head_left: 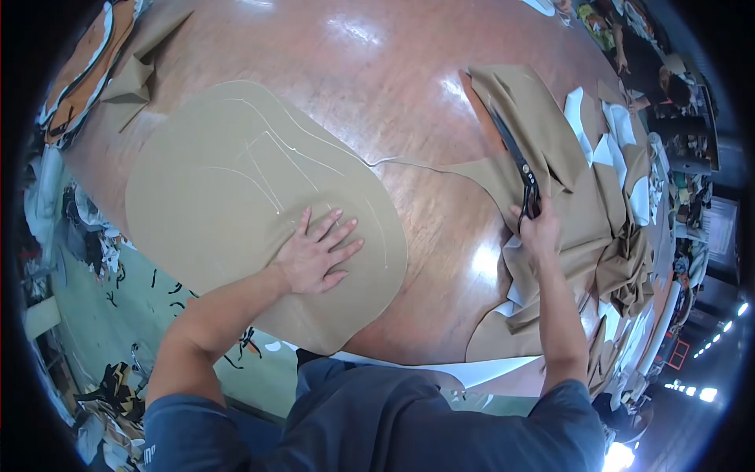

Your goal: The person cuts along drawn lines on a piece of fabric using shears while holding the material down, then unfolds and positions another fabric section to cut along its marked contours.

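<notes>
My left hand (318, 253) lies flat with fingers spread on a large rounded piece of tan material (197, 228). Thin pale lines are drawn across that piece, and its lower edge reaches the table's near side. In my right hand (539, 230) is a pair of black-handled scissors (515, 149), the long dark blades pointing away from me. The blades lie over a folded, crumpled tan sheet (582, 212) on the right. A thin tan strip (421, 164) runs from that sheet toward the rounded piece.
The shiny brown table (425, 259) shows between the two tan areas. Orange and white material (94, 63) lies at the far left, beside a tan scrap (135, 85). White pieces (617, 126) lie at right. Scraps litter the green floor (157, 315). Another person (649, 79) is at upper right.
</notes>
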A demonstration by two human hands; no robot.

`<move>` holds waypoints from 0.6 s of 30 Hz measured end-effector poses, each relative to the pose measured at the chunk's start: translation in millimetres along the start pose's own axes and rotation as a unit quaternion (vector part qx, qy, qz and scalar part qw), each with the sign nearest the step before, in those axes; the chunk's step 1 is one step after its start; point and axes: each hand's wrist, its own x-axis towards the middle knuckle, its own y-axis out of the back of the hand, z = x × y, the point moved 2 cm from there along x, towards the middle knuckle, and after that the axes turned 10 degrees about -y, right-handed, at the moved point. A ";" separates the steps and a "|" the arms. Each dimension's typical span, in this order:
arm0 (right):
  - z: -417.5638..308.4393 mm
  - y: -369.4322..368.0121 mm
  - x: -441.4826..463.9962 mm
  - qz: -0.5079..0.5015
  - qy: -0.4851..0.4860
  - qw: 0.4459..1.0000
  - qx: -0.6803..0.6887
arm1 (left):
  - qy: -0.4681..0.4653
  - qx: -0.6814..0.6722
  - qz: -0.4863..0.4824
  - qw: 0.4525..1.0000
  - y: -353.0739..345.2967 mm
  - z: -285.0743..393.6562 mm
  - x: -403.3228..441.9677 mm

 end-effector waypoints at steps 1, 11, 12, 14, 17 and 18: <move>-2.9 9.2 -25.7 -0.003 0.027 0.999 0.047 | -0.002 0.006 -0.003 1.000 1.6 0.6 0.5; -0.9 -40.8 -215.6 -0.465 -0.180 0.787 0.363 | 0.003 0.014 -0.002 1.000 2.9 2.8 0.5; -7.7 -44.7 -221.3 -0.478 -0.205 0.761 0.387 | 0.003 0.012 0.003 1.000 2.2 2.7 0.1; -27.5 -54.5 -210.7 -0.478 -0.177 0.767 0.390 | 0.002 0.011 0.008 1.000 1.0 4.1 1.1; -58.6 -81.9 -185.4 -0.459 -0.171 0.761 0.425 | 0.003 0.017 0.006 1.000 3.8 3.7 1.2; -65.7 -93.5 -175.2 -0.456 -0.171 0.761 0.429 | 0.004 0.017 0.007 1.000 4.2 5.7 1.6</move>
